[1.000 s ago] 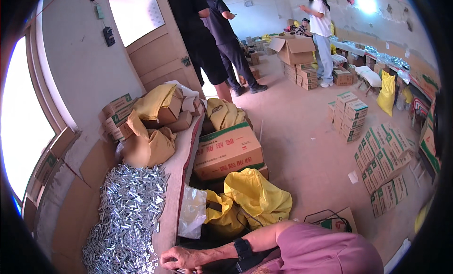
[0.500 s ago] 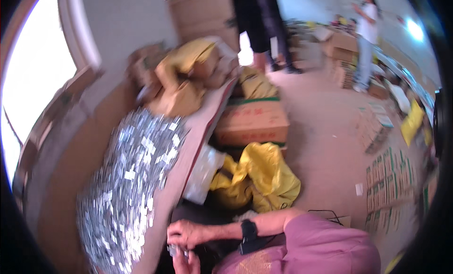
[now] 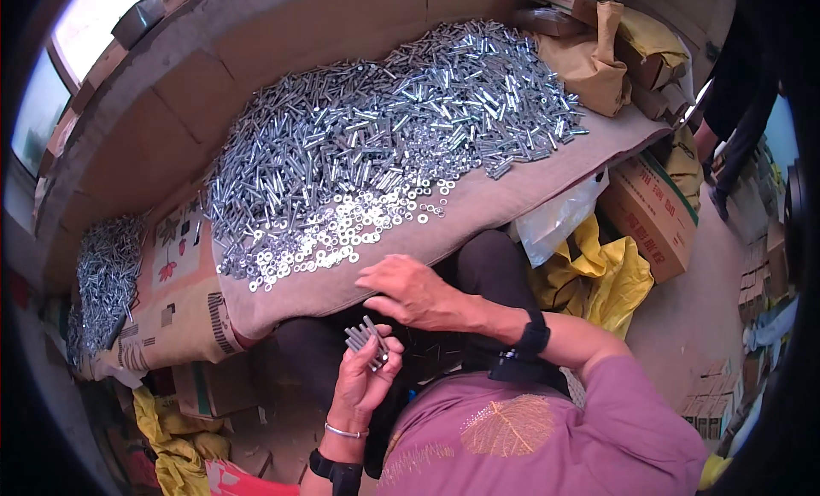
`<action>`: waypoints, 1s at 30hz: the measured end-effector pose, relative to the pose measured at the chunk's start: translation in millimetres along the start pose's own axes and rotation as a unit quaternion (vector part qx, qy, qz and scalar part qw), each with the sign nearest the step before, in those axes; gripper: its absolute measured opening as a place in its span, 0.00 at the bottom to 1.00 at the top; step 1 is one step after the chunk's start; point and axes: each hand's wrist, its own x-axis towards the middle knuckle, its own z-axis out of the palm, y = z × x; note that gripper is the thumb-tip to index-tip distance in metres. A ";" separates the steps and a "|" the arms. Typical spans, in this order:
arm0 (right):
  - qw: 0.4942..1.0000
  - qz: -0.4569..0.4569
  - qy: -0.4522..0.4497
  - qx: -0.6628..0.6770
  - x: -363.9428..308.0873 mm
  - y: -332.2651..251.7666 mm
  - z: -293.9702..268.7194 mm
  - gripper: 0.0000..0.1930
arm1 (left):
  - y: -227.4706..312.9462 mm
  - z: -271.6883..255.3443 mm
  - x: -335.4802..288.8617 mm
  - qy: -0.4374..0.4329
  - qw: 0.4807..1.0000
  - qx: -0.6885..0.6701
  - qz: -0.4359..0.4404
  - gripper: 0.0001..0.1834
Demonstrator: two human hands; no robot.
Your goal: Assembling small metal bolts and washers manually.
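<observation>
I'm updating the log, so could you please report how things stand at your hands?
Left grip: holding several metal pins. Right grip: open, apparently empty. Ahead: loose washers on the cloth.

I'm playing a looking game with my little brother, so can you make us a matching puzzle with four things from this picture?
Things:
1. left hand
2. washers
3. shirt
4. plastic bag

Clues:
A. pinkish purple, with a gold leaf
B. holding short metal rods
C. see-through, at the edge of the cloth
D. ring-shaped and loose

Right pairs: 1-B, 2-D, 3-A, 4-C
</observation>
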 end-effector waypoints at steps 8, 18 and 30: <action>0.987 -0.036 -0.102 -0.120 37.8 32.8 38.5 0.19 | 15.9 -2.6 5.6 -0.050 0.998 -0.015 0.038 0.15; 0.960 0.099 -0.136 -0.224 8.2 65.5 -37.6 0.16 | 22.5 23.5 42.3 -0.021 0.999 0.034 0.021 0.15; 0.949 -0.026 0.194 -0.245 55.4 135.4 -63.7 0.03 | 15.7 42.1 78.9 -0.007 1.000 -0.008 0.018 0.17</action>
